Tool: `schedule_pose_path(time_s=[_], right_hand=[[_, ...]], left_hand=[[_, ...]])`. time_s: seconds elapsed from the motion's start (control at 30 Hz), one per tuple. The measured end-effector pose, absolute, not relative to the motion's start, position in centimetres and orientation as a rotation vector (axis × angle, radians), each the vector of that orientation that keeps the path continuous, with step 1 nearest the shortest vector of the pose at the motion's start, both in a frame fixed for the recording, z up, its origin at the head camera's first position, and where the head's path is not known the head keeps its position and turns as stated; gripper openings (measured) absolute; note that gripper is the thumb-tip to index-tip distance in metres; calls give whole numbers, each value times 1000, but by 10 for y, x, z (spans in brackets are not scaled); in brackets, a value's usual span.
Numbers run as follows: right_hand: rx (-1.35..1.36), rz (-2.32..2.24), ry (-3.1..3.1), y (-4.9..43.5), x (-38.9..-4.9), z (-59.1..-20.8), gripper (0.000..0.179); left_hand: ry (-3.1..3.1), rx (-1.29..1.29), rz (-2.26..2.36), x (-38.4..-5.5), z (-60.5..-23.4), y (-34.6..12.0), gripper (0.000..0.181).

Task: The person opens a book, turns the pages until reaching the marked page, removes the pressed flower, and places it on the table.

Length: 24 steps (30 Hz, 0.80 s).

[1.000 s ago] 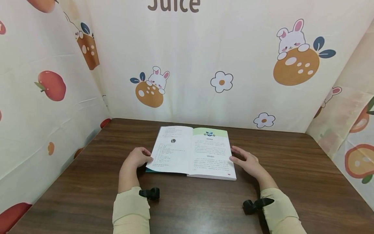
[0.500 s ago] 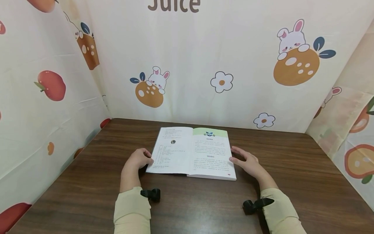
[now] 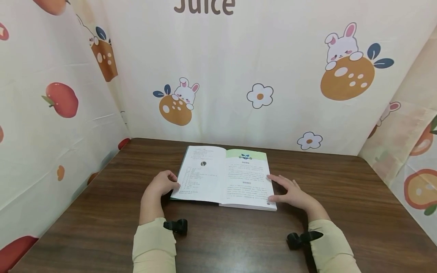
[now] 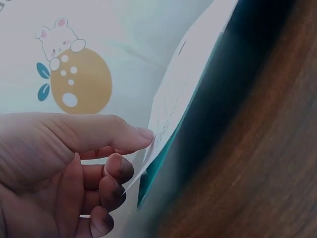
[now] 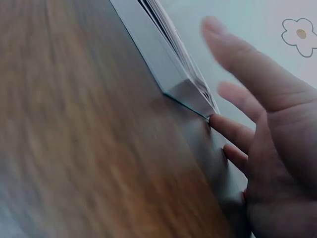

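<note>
An open book [image 3: 246, 178] lies on the table [image 3: 232, 239] b/w L hand [image 3: 161, 184] and R hand [image 3: 291, 193]. L hand pinches the left pg [image 4: 171, 99]; R hand is spread wide, w/ one finger [image 5: 233, 131] touching the book's right edge.

There are two hands [image 3: 160, 185] [image 3: 291, 193], one book [image 3: 205, 180], two black wrist cameras [image 3: 180, 226] [image 3: 294, 240] and one table [image 3: 235, 242].

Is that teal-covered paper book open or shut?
Open: the book shows its printed left page and printed right page side by side.
</note>
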State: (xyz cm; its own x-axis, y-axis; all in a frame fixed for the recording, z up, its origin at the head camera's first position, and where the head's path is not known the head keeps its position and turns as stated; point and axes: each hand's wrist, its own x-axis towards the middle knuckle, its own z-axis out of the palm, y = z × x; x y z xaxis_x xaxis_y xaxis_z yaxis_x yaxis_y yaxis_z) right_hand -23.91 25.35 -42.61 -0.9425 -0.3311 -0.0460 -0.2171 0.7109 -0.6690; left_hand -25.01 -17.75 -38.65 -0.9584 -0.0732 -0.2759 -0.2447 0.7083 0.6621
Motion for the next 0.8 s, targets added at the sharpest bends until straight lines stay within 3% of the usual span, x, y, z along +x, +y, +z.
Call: schedule_pose_path(time_s=[0.8], right_hand=[[-553,-1035,2657,261,-240,-423,87]], left_hand=[[2685,-263,1081,-247,-366,-174,29]])
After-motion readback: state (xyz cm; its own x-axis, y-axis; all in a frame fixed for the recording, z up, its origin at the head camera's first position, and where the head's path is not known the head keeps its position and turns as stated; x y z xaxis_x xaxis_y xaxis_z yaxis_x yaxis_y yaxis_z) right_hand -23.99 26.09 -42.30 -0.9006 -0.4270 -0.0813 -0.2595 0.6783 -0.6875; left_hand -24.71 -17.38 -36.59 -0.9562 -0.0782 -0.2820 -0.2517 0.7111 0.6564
